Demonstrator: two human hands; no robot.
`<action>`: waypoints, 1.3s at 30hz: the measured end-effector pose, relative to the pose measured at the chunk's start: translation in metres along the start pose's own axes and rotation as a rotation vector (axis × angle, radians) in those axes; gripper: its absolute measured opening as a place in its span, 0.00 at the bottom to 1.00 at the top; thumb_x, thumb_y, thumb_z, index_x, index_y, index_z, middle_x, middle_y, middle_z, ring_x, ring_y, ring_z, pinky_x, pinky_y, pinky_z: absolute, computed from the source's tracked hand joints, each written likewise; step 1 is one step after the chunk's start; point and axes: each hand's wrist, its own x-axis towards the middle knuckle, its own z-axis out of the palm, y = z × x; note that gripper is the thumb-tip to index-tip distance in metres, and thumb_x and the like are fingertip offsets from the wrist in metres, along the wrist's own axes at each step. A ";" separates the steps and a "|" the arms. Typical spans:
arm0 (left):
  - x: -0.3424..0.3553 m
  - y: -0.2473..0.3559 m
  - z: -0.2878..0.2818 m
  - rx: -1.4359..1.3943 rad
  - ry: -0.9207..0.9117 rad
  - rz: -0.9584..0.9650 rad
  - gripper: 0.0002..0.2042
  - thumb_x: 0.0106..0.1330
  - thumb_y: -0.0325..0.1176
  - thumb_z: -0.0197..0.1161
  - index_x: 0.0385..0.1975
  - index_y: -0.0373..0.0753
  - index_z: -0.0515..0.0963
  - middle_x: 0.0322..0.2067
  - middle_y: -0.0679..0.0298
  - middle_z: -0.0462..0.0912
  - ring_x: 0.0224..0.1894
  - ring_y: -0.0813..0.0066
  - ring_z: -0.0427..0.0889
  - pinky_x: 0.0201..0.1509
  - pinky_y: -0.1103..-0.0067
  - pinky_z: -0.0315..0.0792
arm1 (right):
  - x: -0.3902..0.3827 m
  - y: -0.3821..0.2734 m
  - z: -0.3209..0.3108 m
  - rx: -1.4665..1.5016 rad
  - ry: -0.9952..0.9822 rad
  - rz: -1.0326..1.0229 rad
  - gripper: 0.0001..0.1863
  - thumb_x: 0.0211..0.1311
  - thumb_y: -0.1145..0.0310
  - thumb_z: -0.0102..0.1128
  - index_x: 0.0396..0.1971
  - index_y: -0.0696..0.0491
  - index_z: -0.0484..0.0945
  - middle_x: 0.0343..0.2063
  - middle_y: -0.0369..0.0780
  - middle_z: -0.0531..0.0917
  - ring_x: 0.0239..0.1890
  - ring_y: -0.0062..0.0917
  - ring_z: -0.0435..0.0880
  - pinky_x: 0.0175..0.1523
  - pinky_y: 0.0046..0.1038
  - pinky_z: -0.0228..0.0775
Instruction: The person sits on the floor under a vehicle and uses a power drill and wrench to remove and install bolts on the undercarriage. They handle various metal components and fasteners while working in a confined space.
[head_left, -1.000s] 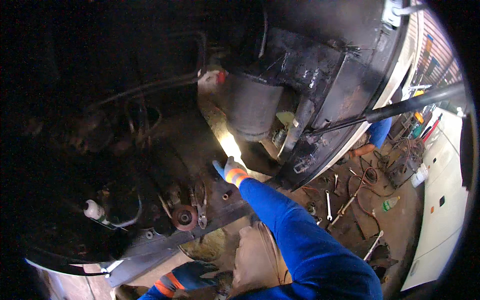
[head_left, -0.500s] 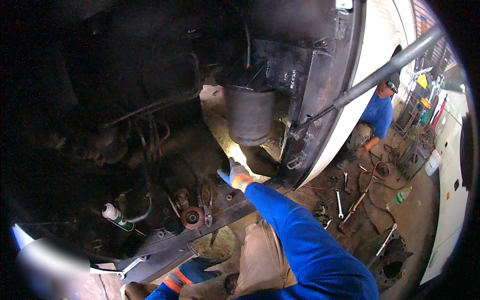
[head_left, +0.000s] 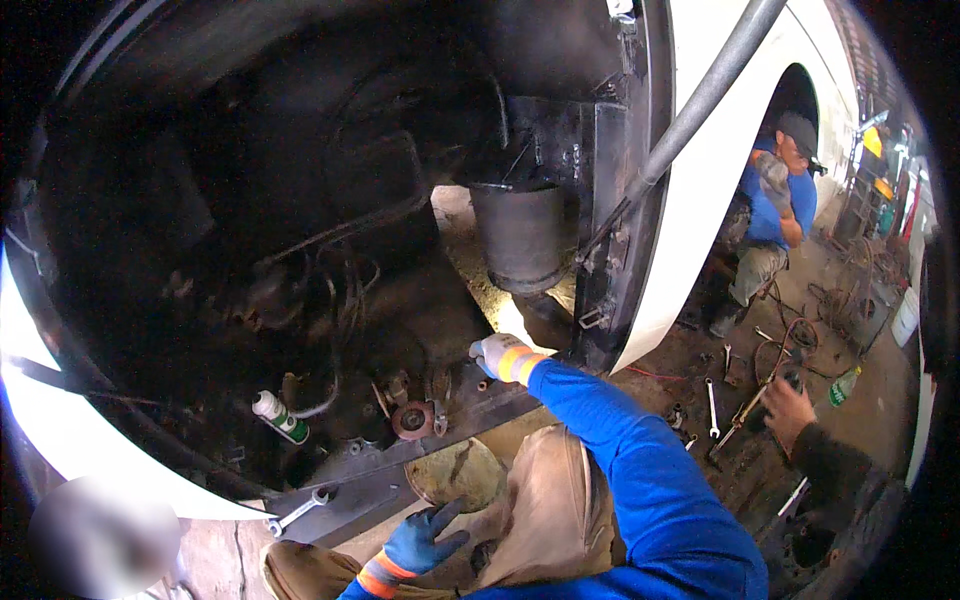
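Observation:
My right hand (head_left: 497, 353), in a white glove with an orange cuff, reaches forward into the dark wheel arch and rests on a greasy metal beam (head_left: 470, 395) just below a black rubber air spring (head_left: 518, 235). Whether it grips anything is hidden. My left hand (head_left: 420, 538), in a blue glove with an orange cuff, hovers low by my knee with fingers spread, holding nothing. A round metal disc (head_left: 458, 472) lies just above it. A small rusty round part (head_left: 411, 420) sits on the beam.
A wrench (head_left: 296, 512) lies on the beam's left end, a white-and-green bottle (head_left: 279, 416) stands behind it. Several spanners (head_left: 712, 405) lie on the dirty floor to the right. A seated person in blue (head_left: 775, 215) and another person's hand (head_left: 790, 408) are at right. A grey pole (head_left: 690, 110) crosses above.
The view has swung left and down, so the wheel arch now fills the picture. My right hand stays on the beam; my left hand has opened and come fully into sight.

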 end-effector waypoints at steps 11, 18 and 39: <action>0.024 0.001 -0.060 0.042 -0.048 0.251 0.38 0.53 0.31 0.71 0.66 0.40 0.63 0.45 0.47 0.81 0.40 0.51 0.82 0.41 0.66 0.76 | -0.118 -0.009 -0.073 0.110 0.497 0.082 0.19 0.65 0.51 0.53 0.30 0.52 0.80 0.27 0.50 0.82 0.33 0.50 0.81 0.39 0.46 0.72; 0.067 -0.024 -0.068 -0.136 -0.193 0.266 0.28 0.53 0.24 0.68 0.58 0.39 0.75 0.48 0.51 0.80 0.45 0.59 0.81 0.49 0.72 0.74 | -0.337 0.013 -0.016 0.485 1.101 0.712 0.21 0.67 0.54 0.55 0.38 0.59 0.83 0.33 0.46 0.87 0.33 0.29 0.85 0.42 0.33 0.73; 0.004 -0.149 0.003 -0.303 -0.637 -0.469 0.19 0.67 0.33 0.53 0.55 0.32 0.76 0.52 0.53 0.80 0.48 0.66 0.81 0.53 0.75 0.72 | -0.573 0.225 0.216 0.178 0.895 1.878 0.24 0.59 0.47 0.57 0.43 0.53 0.83 0.42 0.48 0.85 0.46 0.43 0.83 0.50 0.38 0.72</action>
